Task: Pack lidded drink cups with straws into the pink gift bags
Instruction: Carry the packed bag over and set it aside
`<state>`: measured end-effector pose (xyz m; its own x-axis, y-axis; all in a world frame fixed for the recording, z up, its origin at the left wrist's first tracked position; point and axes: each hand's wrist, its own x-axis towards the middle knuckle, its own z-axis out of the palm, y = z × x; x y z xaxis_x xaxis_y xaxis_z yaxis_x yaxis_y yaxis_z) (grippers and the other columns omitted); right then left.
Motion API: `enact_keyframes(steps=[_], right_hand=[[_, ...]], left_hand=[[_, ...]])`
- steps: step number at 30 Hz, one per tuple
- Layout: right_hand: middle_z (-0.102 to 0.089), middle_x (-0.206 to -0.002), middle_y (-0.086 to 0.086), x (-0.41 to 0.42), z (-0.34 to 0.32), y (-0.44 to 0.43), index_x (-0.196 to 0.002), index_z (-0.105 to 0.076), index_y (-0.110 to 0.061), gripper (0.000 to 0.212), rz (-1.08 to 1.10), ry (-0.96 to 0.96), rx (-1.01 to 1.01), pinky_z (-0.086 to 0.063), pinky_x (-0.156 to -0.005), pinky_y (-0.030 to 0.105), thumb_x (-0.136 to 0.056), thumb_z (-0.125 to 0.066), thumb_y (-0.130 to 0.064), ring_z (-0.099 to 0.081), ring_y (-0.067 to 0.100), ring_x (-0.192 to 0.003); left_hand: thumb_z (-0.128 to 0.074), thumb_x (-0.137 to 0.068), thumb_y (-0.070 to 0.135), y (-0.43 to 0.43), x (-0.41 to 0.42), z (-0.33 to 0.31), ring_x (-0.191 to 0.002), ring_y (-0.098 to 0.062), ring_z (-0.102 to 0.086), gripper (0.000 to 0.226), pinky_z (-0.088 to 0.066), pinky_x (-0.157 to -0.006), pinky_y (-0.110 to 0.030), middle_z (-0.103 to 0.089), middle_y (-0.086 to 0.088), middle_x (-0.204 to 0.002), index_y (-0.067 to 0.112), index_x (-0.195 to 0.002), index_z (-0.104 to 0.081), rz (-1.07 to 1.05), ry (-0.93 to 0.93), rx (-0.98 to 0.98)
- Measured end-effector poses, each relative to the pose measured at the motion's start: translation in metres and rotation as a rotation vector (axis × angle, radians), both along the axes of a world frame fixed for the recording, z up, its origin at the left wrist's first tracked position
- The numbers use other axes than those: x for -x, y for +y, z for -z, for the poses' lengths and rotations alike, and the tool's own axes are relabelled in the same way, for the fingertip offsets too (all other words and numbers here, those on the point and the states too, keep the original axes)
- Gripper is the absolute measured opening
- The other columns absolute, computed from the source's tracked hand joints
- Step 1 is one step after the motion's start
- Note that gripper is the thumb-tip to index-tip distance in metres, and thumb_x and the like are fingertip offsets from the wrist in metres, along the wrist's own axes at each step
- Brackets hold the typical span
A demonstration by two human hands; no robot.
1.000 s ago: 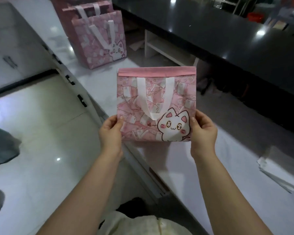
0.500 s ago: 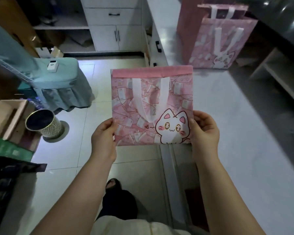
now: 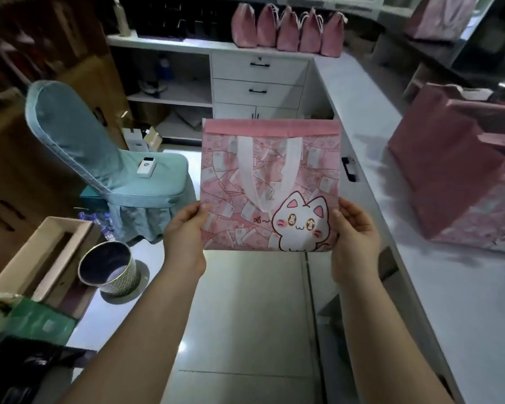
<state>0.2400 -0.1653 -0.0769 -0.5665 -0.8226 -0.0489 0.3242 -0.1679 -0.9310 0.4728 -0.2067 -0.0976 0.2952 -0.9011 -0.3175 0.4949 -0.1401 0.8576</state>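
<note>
Pink gift bag (image 3: pixel 270 182), flat, pinched by left hand (image 3: pixel 184 228) and right hand (image 3: pixel 353 231) above pale floor (image 3: pixel 245 316), beside white counter (image 3: pixel 370 118) holding seemingly similar bags (image 3: pixel 455 176).

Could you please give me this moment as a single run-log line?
stage: bag in hand, unpacked | left hand: grips pink gift bag left edge | right hand: grips right edge | bag: flat, upright, above floor | cups: none visible

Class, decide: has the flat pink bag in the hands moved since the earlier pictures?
Yes. The pink bag has swung left, off the white counter and now hangs over the floor.
</note>
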Motion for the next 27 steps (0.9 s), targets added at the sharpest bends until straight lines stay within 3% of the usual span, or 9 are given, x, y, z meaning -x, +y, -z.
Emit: enact_keyframes(steps=[4,8,12,16,19,22,27], right_hand=[[-0.076,-0.082,0.0,0.004,-0.005,-0.079,-0.093,-0.069,-0.012,0.017,0.004,-0.009,-0.036,-0.06,-0.07,0.034,-0.089,-0.062,0.003,-0.072,0.016,-0.076],[-0.076,-0.085,0.002,0.026,-0.008,-0.16,-0.096,-0.069,-0.012,0.016,0.044,-0.017,-0.029,-0.06,-0.071,0.033,-0.09,-0.062,0.002,-0.071,0.016,-0.078],[-0.076,-0.092,0.007,0.056,-0.01,-0.245,-0.094,-0.07,-0.014,0.015,0.046,-0.041,0.027,-0.06,-0.071,0.034,-0.089,-0.064,-0.002,-0.072,0.019,-0.082],[-0.075,-0.091,0.005,0.088,-0.024,-0.337,-0.093,-0.071,-0.016,0.016,0.023,-0.032,0.103,-0.058,-0.068,0.028,-0.089,-0.064,-0.001,-0.071,0.016,-0.08],[-0.074,-0.086,0.0,0.11,-0.044,-0.411,-0.096,-0.069,-0.015,0.016,-0.004,-0.049,0.142,-0.059,-0.074,0.032,-0.09,-0.064,-0.001,-0.07,0.015,-0.079],[-0.071,-0.096,0.005,0.123,-0.066,-0.485,-0.103,-0.066,-0.014,0.019,-0.035,-0.036,0.191,-0.052,-0.089,0.048,-0.09,-0.063,0.0,-0.066,0.024,-0.092],[-0.067,-0.098,0.01,0.134,-0.079,-0.588,-0.11,-0.064,-0.011,0.022,-0.069,-0.072,0.188,-0.057,-0.072,0.042,-0.09,-0.063,-0.001,-0.065,0.025,-0.091]], left_hand=[[-0.069,-0.089,0.009,-0.083,0.005,0.003,-0.09,-0.018,-0.071,0.016,-0.058,-0.065,-0.031,-0.075,0.001,-0.093,0.024,-0.084,-0.072,-0.019,0.008,-0.059],[-0.07,-0.089,0.011,-0.165,0.033,-0.004,-0.101,-0.025,-0.07,0.02,-0.058,-0.082,-0.045,-0.075,-0.002,-0.102,0.027,-0.078,-0.072,-0.009,0.011,-0.095],[-0.068,-0.089,0.009,-0.252,0.063,-0.018,-0.095,-0.024,-0.072,0.014,-0.06,-0.079,-0.043,-0.076,-0.004,-0.099,0.022,-0.087,-0.072,0.011,-0.017,-0.045],[-0.068,-0.089,0.008,-0.341,0.098,-0.041,-0.085,-0.02,-0.072,0.011,-0.059,-0.063,-0.032,-0.075,-0.006,-0.098,0.018,-0.092,-0.07,-0.016,-0.036,0.003],[-0.068,-0.089,0.01,-0.408,0.123,-0.065,-0.078,-0.015,-0.07,0.012,-0.055,-0.052,-0.025,-0.073,0.001,-0.089,0.022,-0.087,-0.068,-0.045,-0.04,0.026],[-0.068,-0.09,0.014,-0.475,0.133,-0.084,-0.081,-0.013,-0.071,0.01,-0.057,-0.057,-0.027,-0.074,0.005,-0.088,0.024,-0.09,-0.07,-0.089,-0.063,0.073],[-0.066,-0.091,0.016,-0.578,0.141,-0.094,-0.091,-0.019,-0.072,0.012,-0.06,-0.069,-0.034,-0.076,0.001,-0.096,0.026,-0.088,-0.073,-0.105,-0.1,0.114]])
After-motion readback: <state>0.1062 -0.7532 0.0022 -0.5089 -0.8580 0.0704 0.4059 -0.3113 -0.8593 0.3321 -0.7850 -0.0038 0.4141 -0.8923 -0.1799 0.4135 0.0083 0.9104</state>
